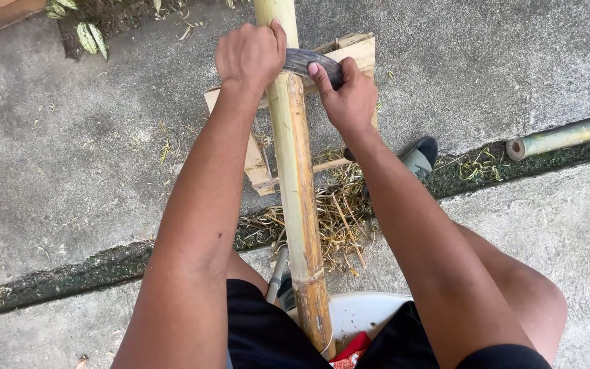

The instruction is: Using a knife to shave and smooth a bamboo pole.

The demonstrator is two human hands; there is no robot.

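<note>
A long yellow bamboo pole [298,184] is held upright-slanted between the seated person's knees, its top resting against a wooden frame [349,51] on the concrete floor [69,137]. A dark curved blade [308,63] is laid across the pole – the left hand [248,55] is clamped on one end, the right hand [346,92] on the other, both grips closed tight. Dry shavings [339,219] are scattered below, and a short green bamboo piece [561,137] lies well apart to the right
</note>
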